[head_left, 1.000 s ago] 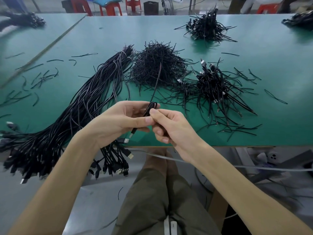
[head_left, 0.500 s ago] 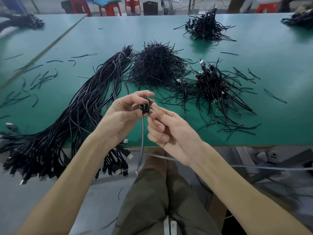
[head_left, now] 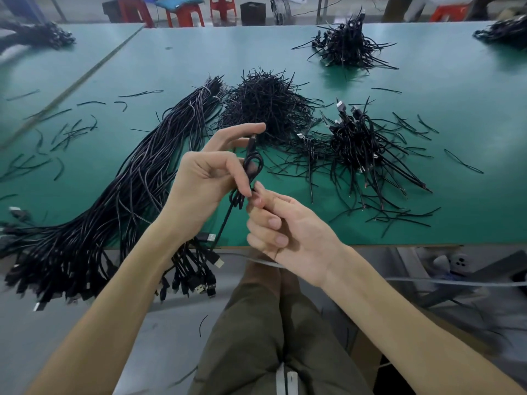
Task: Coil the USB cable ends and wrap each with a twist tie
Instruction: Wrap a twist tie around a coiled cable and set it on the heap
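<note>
Just above the table edge, the left hand has lifted, pinching a longer loop of USB cable. The right hand nips its lower end (tail still dangling). Coiling looks nearly done. I can't spot a tie on it, and the twist ties are piled behind.

The place is a cable-assembly workshop. A long green-topped counter carries a thick bundle of black USB cables, a heap of black twist ties and piles of coiled, tied cables. A second green counter adjoins it on the left, and red plastic stools stand on the floor beyond.
</note>
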The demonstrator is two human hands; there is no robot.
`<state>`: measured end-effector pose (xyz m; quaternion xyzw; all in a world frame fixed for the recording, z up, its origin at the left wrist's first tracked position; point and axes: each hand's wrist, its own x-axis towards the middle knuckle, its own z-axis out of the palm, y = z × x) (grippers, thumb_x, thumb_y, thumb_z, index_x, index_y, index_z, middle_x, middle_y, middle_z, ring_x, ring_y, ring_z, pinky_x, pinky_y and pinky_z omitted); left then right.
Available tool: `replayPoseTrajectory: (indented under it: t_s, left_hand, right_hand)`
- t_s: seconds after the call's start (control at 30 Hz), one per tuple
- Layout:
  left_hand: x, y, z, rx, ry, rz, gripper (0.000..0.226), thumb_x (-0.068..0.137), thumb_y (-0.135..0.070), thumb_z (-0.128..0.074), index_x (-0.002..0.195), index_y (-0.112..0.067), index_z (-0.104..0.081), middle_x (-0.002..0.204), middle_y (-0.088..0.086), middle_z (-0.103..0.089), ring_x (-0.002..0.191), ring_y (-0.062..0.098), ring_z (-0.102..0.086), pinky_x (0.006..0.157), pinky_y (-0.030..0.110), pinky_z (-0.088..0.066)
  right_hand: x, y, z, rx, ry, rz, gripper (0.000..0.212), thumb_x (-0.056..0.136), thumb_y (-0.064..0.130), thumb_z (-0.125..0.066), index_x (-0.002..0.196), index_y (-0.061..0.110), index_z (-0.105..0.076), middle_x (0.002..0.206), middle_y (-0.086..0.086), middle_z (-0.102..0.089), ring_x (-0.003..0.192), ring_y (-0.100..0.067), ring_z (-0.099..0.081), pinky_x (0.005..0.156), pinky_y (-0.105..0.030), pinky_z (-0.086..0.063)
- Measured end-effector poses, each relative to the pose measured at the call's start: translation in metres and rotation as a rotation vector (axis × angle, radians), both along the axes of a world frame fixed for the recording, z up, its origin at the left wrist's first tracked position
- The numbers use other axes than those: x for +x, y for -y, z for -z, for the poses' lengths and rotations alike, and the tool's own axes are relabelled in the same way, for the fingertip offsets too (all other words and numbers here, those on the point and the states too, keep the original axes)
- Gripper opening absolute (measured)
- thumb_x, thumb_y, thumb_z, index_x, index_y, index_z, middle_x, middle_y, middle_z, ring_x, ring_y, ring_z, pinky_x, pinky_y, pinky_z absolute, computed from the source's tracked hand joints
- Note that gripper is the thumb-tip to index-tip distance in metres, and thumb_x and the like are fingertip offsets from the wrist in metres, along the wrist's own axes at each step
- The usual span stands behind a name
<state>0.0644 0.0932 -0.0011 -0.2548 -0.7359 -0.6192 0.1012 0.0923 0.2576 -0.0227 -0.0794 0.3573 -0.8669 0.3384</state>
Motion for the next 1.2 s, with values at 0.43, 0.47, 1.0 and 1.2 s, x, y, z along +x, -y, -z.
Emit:
replayPoseTrajectory:
  t_s: [0.43, 0.47, 1.0, 1.2]
  left_hand:
    - [-0.003, -0.015, 0.014, -0.242, 0.058, -0.325, 0.03, 0.087, 0.002, -0.074, 0.103, -0.023, -0.073, 0.113, 0.001, -0.059, 0.101, 0.012, -0.06, 0.079, 0.022, -0.055]
    - [-0.003, -0.016, 0.015, -0.263, 0.052, -0.339, 0.032, 0.087, 0.002, -0.074, 0.107, -0.023, -0.072, 0.114, -0.001, -0.058, 0.102, 0.011, -0.061, 0.08, 0.021, -0.054]
    - [-0.038, 0.047, 0.054, -1.072, 0.198, -0.822, 0.038, 0.1, -0.023, -0.062, 0.13, 0.0, -0.054, 0.128, 0.023, -0.051, 0.118, 0.04, -0.046, 0.099, 0.047, -0.041]
    - [-0.041, 0.052, 0.069, -1.002, 0.19, -0.794, 0.034, 0.101, -0.017, -0.058, 0.132, -0.002, -0.055, 0.127, 0.02, -0.056, 0.117, 0.039, -0.05, 0.099, 0.048, -0.039]
  right_hand:
    - [-0.016, -0.022, -0.005, 0.615, -0.318, 0.302, 0.033, 0.104, 0.036, -0.053, 0.112, 0.006, -0.064, 0.093, -0.005, -0.074, 0.074, -0.017, -0.068, 0.057, -0.025, -0.047]
    - [-0.018, -0.025, -0.007, 0.61, -0.316, 0.276, 0.031, 0.103, 0.031, -0.056, 0.113, 0.004, -0.064, 0.092, -0.005, -0.073, 0.072, -0.017, -0.067, 0.056, -0.024, -0.047]
    - [-0.154, -0.115, 0.009, 2.029, -1.053, 0.774, 0.035, 0.107, 0.018, -0.047, 0.138, 0.003, -0.051, 0.13, -0.017, -0.047, 0.119, -0.035, -0.045, 0.099, -0.044, -0.044]
    - [-0.159, -0.11, 0.032, 2.029, -0.889, 0.802, 0.066, 0.107, 0.048, -0.032, 0.158, 0.007, -0.022, 0.146, -0.018, -0.034, 0.133, -0.039, -0.028, 0.107, -0.055, -0.026]
